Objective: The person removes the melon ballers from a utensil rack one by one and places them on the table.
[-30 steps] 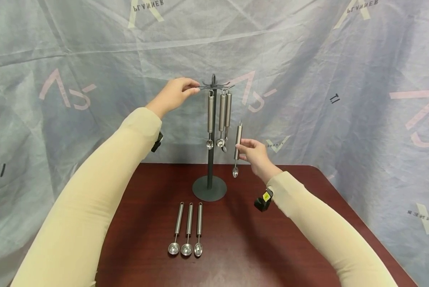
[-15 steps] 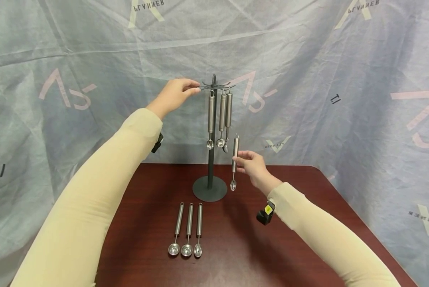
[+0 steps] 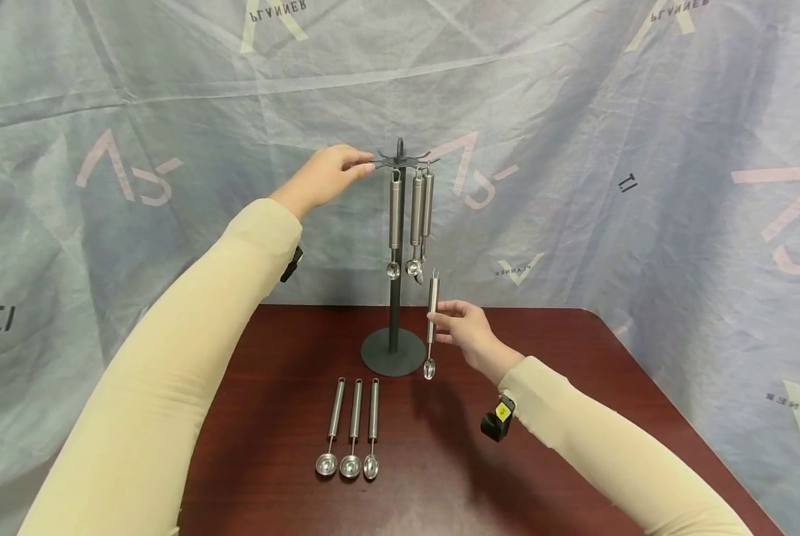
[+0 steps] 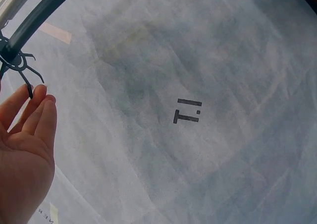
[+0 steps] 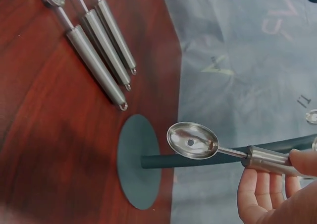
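1. Steel scoop (image 3: pixel 433 298) has come down and slightly left since a second ago; right hand (image 3: pixel 469 335) has its handle pinched, bowl down, above the table (image 3: pixel 574 372).
2. Left hand (image 3: pixel 329 175), well apart, is pinching a hook tip on the stand (image 3: pixel 396 316).
3. Three hanging scoops (image 3: pixel 395 216) there, three lying scoops (image 3: pixel 355 409) below its base.

It looks like a makeshift studio corner: printed grey cloth (image 3: pixel 560 149) hangs behind a dark-red table (image 3: pixel 426 454).
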Tool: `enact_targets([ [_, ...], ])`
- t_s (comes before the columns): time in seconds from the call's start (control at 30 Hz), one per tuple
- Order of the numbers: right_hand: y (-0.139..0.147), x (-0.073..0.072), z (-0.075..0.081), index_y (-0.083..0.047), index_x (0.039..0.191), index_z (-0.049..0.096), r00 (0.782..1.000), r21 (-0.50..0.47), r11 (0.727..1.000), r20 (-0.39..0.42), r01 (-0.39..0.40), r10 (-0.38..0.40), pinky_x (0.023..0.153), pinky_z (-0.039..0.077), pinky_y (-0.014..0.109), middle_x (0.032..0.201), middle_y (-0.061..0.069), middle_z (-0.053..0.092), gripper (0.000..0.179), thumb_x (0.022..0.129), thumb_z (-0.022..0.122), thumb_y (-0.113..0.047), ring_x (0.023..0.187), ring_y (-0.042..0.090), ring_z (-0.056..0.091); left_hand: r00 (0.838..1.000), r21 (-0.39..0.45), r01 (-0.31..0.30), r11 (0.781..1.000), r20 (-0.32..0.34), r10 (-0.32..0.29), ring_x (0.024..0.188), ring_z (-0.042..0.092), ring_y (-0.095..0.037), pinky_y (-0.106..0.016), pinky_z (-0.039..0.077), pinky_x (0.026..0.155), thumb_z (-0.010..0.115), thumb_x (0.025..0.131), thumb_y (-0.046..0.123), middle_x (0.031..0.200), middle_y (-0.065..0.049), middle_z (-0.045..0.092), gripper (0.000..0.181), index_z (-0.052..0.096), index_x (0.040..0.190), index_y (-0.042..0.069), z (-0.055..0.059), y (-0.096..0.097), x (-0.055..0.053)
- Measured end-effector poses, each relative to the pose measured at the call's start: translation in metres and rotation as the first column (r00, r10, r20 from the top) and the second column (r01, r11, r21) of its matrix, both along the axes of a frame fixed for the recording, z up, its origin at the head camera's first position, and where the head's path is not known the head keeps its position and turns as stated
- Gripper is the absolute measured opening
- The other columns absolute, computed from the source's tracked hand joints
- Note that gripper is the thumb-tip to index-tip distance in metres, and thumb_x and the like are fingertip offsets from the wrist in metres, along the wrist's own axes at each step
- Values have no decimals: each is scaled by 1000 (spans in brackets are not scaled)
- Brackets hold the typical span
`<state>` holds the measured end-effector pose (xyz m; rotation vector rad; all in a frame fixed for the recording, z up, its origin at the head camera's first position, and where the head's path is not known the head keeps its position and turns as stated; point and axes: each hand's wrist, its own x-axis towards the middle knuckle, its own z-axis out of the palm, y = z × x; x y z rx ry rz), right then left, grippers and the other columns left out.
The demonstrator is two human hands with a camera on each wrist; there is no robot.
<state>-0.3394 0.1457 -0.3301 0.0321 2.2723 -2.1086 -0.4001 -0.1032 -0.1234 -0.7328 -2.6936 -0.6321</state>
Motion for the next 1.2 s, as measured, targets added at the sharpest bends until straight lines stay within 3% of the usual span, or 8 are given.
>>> enact_targets([
  [0.17,-5,5,-10,3,121,57,1000,12,1000,16,-18,18,90,56,43,96,4,60,30,93,63,-6,84,16,61,1000,-2,-7,1000,3,7,139,39,-28,-43,33,115,42,104,36,150,-12,43,49,44,146,11,0,0,-1],
  [0.67,-14,23,-38,4,112,58,996,5,997,35,-81,81,79,59,40,94,9,63,26,91,67,-8,77,20,62,1000,35,-18,999,-9,19,133,46,-28,-40,36,113,44,104,34,146,-13,49,46,50,141,7,1,6,1],
  [0.8,-20,26,-47,5,112,58,994,10,996,68,-84,83,82,58,45,92,10,62,24,91,65,-5,77,21,61,1000,63,-23,998,2,23,135,44,-28,-41,35,113,44,104,34,146,-13,48,47,50,141,6,-1,6,3],
  [1.0,-29,35,-63,7,109,55,987,34,992,116,-118,114,70,61,39,88,11,60,23,91,64,-3,67,17,60,999,81,-34,996,9,33,135,45,-26,-40,37,112,43,104,36,146,-11,48,48,48,143,8,-3,6,3],
  [1.2,-35,41,-75,7,105,55,980,56,988,146,-143,134,69,61,39,90,14,62,20,90,66,-2,65,18,61,999,88,-39,995,14,38,135,45,-26,-39,37,113,42,104,36,147,-10,48,48,47,144,8,-4,7,4],
])
